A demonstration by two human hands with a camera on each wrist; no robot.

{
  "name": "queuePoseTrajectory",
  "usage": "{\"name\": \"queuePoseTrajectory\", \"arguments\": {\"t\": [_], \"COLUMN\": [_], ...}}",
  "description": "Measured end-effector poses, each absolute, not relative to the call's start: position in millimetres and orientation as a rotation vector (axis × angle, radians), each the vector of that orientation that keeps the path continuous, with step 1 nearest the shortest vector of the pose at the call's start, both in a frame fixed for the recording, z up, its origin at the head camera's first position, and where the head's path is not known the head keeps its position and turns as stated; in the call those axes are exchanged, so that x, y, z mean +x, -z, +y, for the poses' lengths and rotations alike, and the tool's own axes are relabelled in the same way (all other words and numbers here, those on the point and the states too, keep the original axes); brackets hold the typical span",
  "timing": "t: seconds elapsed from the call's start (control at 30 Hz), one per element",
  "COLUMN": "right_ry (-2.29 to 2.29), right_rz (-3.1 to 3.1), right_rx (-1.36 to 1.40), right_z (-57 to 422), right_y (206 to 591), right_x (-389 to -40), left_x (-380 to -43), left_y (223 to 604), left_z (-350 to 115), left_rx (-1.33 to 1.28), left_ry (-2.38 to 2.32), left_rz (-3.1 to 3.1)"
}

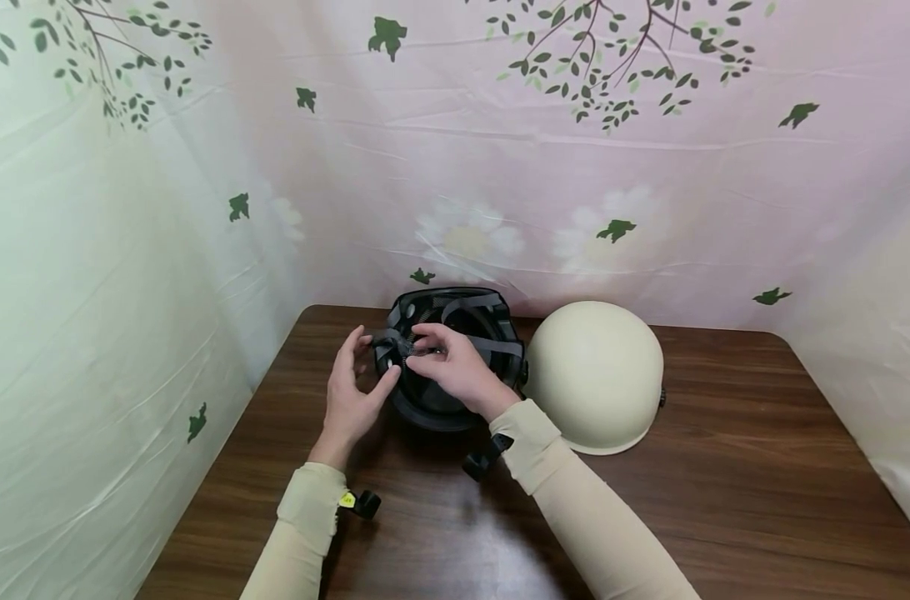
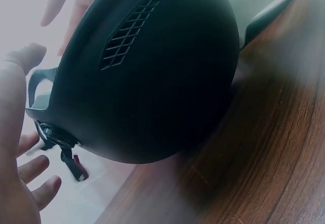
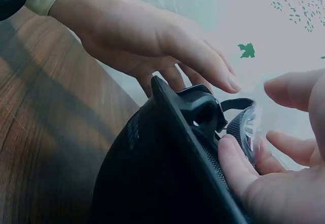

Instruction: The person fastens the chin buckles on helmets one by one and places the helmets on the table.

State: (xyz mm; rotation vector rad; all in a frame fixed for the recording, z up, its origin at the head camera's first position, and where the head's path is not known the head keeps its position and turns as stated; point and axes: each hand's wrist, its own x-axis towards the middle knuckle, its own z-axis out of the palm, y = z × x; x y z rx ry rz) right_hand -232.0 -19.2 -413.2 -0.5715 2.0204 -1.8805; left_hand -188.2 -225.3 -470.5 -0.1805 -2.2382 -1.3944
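Upturned near twelve o'clock on a dark brown wood-grain tabletop [image 1: 762, 467]: a black hard-shell helmet [image 1: 434, 410] with grey woven straps [image 1: 497, 345]. At its nine o'clock rim, left hand [image 1: 352, 402] with thumb and fingers spread wide, apparently gripping nothing. Over its hollow, right hand [image 1: 458, 367] pinching a clear plastic piece [image 3: 250, 132] beside a thin black strap [image 3: 237, 103]. Just beside, at three o'clock, a smooth cream helmet [image 1: 596, 375], dome up. Beyond, at twelve, pale pink leaf-printed fabric [image 1: 500, 167].

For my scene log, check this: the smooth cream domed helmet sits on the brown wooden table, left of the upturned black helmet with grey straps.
Left is wrong: the head view shows the cream helmet on the wooden table, right of the upturned black helmet.
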Motion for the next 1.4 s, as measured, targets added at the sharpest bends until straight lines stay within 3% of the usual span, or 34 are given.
{"name": "queuePoseTrajectory", "arguments": {"t": [0.53, 1.4], "right_ry": [1.904, 2.082], "right_rz": [2.229, 1.979], "right_rx": [-0.629, -0.557], "right_z": [-7.1, 12.4], "right_y": [410.9, 409.7], "right_x": [-231.3, -229.2], "left_x": [-186.7, -186.6], "left_y": [466.4, 466.4], "left_z": [-227.6, -227.0], "left_rx": [-0.183, -0.186], "left_ry": [1.351, 1.365], "left_rz": [-2.260, -2.273]}}
